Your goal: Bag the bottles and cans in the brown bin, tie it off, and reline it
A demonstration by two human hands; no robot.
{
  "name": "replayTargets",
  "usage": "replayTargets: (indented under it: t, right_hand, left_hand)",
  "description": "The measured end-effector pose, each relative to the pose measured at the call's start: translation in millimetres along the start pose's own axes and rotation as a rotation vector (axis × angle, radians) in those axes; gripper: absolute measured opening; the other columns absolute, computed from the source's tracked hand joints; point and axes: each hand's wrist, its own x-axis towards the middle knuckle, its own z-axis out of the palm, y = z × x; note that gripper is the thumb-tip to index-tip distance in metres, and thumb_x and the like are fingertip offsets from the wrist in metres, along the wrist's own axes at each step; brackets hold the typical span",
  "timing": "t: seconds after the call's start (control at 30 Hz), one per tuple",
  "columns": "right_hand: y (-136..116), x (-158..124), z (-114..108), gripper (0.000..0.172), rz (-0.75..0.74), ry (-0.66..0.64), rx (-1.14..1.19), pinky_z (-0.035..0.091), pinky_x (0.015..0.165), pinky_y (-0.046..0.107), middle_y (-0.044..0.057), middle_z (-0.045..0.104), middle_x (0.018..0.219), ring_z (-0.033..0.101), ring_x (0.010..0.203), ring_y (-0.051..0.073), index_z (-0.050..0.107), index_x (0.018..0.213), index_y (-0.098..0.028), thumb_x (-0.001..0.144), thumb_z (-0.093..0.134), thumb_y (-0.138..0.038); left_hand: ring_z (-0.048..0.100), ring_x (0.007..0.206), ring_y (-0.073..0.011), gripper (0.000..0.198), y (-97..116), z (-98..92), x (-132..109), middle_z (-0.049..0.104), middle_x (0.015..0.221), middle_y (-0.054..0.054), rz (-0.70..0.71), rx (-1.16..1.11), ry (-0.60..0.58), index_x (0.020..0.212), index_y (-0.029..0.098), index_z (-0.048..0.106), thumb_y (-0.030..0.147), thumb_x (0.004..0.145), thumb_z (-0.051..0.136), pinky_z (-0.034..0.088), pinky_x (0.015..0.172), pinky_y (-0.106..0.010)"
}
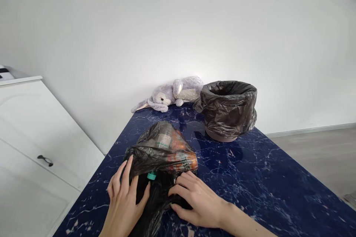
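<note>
A thin black plastic bag (150, 157) lies on the table in front of me, its mouth toward me. Through the film show a clear bottle and an orange printed package (183, 160); a green bottle cap (151, 176) pokes out at the opening. My left hand (124, 192) rests against the left side of the bag, fingers spread and thumb apart. On the right side of the mouth, my right hand (194, 200) has its fingers curled on the film. Their tips are partly hidden in the folds.
A bin lined with a dark plastic bag (229, 113) stands at the back right of the blue marble-patterned table (250, 177). A grey plush rabbit (172, 94) lies by the wall. At the left is a white cabinet (33, 137) with a black handle.
</note>
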Motion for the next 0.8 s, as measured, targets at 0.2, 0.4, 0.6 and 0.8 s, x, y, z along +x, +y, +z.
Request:
replayTargets:
  t: [0.2, 0.4, 0.6, 0.8]
  right_hand:
    - [-1.6, 0.1, -1.9, 0.017, 0.001, 0.019, 0.01, 0.045, 0.088, 0.036, 0.005, 0.064, 0.105, 0.057, 0.097, 0.022, 0.064, 0.118, -0.022, 0.102, 0.065, -0.029]
    - [-1.5, 1.6, -5.3, 0.021, -0.058, 0.145, 0.052, 0.049, 0.091, 0.039, 0.007, 0.067, 0.116, 0.058, 0.102, 0.022, 0.06, 0.126, -0.022, 0.105, 0.059, -0.023]
    - [-1.2, 1.5, -6.4, 0.032, -0.054, 0.223, 0.092, 0.051, 0.094, 0.038, 0.006, 0.066, 0.118, 0.059, 0.105, 0.022, 0.058, 0.131, -0.024, 0.101, 0.061, -0.014]
    - [-1.1, 2.3, -3.5, 0.03, -0.049, 0.212, 0.057, 0.054, 0.089, 0.039, 0.007, 0.067, 0.114, 0.061, 0.099, 0.023, 0.057, 0.128, -0.024, 0.1, 0.061, -0.014]
  left_hand:
    - [0.041, 0.152, -0.0493, 0.028, -8.0, -2.9, 33.2, 0.027, 0.176, -0.025, 0.0, -0.026, 0.102, 0.101, 0.016, 0.064, 0.042, 0.108, 0.054, 0.038, 0.114, -0.067]
    - [0.043, 0.149, -0.0493, 0.022, -17.8, 13.4, 61.7, 0.031, 0.173, -0.03, -0.038, -0.035, 0.155, 0.095, 0.015, 0.063, 0.023, 0.108, 0.047, 0.04, 0.111, -0.066]
    - [0.051, 0.143, -0.0434, 0.017, -23.1, 22.9, 59.7, 0.048, 0.164, -0.023, -0.05, -0.093, 0.223, 0.092, 0.018, 0.063, 0.01, 0.101, 0.052, 0.042, 0.112, -0.063]
    - [0.062, 0.127, -0.0409, 0.013, -26.9, 13.0, 52.0, 0.066, 0.14, -0.018, 0.009, -0.181, 0.377, 0.098, 0.022, 0.066, 0.009, 0.094, 0.067, 0.047, 0.106, -0.061]
